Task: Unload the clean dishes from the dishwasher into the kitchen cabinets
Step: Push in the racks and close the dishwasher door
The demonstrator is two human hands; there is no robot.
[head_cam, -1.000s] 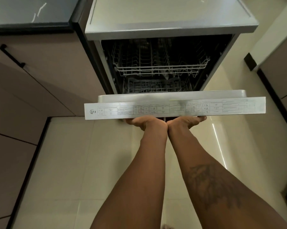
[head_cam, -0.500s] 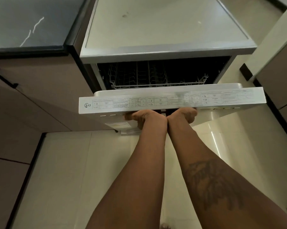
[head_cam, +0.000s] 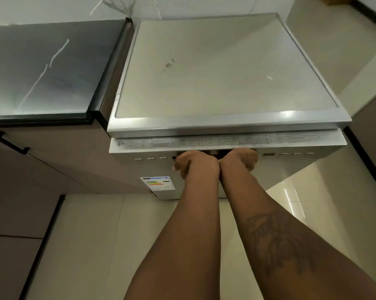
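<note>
The silver dishwasher [head_cam: 226, 68] stands under me with its door [head_cam: 226, 143] almost upright, only a thin gap under the top panel. No racks or dishes show. My left hand [head_cam: 195, 165] and my right hand [head_cam: 241, 160] sit side by side at the door's handle recess, just below the printed top edge. Both hands curl their fingers into the recess and grip the door; the fingertips are hidden inside.
A dark glossy countertop [head_cam: 42, 68] adjoins the dishwasher on the left, above brown cabinets with a black bar handle [head_cam: 10, 142]. An energy label [head_cam: 157, 183] is stuck on the door front. Pale tiled floor [head_cam: 92, 245] lies below, with a wall corner at the right.
The door has swung up from nearly flat to almost closed with both hands on it. The racks that showed inside are now covered, and my view has risen over the dishwasher's top.
</note>
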